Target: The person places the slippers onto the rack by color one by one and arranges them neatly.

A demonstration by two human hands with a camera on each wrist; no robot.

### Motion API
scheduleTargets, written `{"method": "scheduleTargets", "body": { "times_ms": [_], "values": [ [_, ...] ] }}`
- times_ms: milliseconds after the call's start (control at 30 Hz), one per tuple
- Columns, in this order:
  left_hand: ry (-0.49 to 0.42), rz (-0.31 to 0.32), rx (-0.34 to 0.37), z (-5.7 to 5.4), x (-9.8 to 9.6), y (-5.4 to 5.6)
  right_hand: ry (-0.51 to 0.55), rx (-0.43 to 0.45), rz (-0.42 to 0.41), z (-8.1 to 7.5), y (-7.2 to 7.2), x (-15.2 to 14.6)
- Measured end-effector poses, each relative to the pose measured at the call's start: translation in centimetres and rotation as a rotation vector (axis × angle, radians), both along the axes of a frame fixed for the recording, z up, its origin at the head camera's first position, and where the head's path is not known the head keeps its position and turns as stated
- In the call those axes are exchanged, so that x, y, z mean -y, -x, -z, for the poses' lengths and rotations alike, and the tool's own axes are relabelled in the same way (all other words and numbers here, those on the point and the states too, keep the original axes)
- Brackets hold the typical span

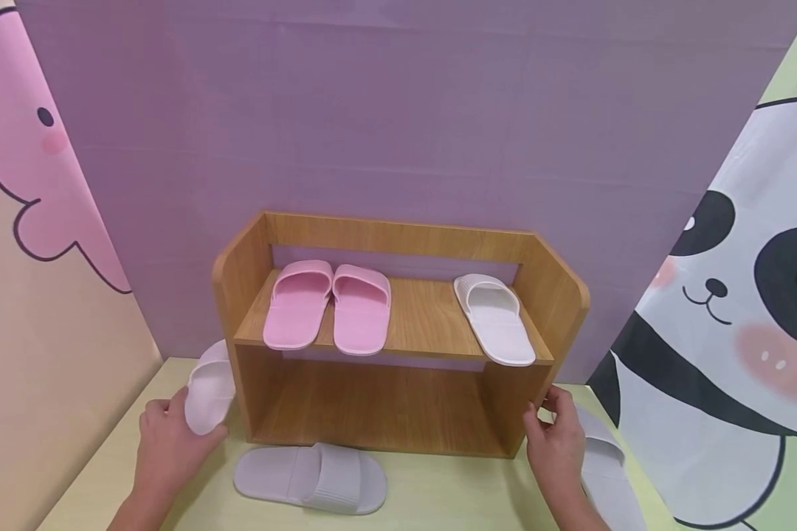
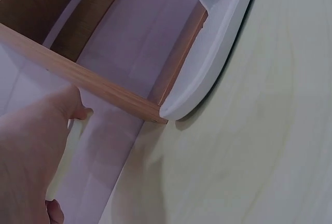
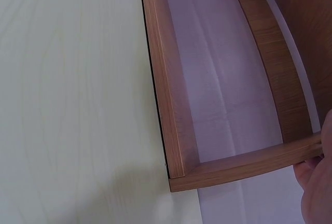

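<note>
In the head view, my left hand [image 1: 173, 446] grips a white slipper [image 1: 211, 387] beside the left side of a small wooden shoe rack [image 1: 395, 405]. The left wrist view shows only a pale edge of that slipper [image 2: 67, 159] between thumb and fingers. My right hand [image 1: 559, 442] holds the lower front edge of the rack's right side panel, thumb and fingers around it. On the upper shelf stand a pair of pink slippers [image 1: 299, 317] at the left and one white slipper [image 1: 501, 332] at the right.
A grey slipper [image 1: 285, 476] lies sideways on the table [image 1: 458, 494] before the rack. Another grey slipper [image 1: 607, 472] lies to the right, partly behind my right hand. A purple backdrop [image 1: 398, 110] hangs behind; a panda-printed panel [image 1: 757, 295] borders the right side.
</note>
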State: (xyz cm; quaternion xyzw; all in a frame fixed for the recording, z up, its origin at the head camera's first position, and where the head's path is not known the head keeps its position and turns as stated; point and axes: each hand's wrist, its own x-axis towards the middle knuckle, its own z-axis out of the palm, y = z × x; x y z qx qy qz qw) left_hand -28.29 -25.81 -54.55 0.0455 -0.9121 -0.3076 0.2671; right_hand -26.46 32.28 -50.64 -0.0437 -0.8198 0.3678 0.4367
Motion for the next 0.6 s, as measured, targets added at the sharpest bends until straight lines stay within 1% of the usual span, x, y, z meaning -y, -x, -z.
{"method": "scheduleTargets", "body": {
  "times_ms": [133,200,267,400,500,600],
  "values": [
    [-0.008,-0.022,-0.034,-0.4,0.8,-0.1,0.006,-0.007,-0.035,0.1,0.8,0.6],
    [-0.023,-0.024,-0.037,-0.4,0.6,0.1,0.010,-0.010,-0.050,0.0,0.9,0.4],
    [-0.040,-0.019,-0.030,-0.3,0.2,0.4,0.011,-0.013,-0.043,-0.1,0.7,-0.1],
    [-0.061,-0.006,-0.029,-0.2,-1.0,1.0,0.004,0.005,0.007,-0.1,0.2,-1.2],
    [-0.058,-0.028,-0.063,-0.5,-1.1,1.2,-0.001,0.046,0.020,0.2,0.2,-1.2],
    [-0.058,-0.054,-0.105,-1.0,-0.5,0.9,0.004,0.078,0.004,0.6,0.6,-0.5]
  ]
}}
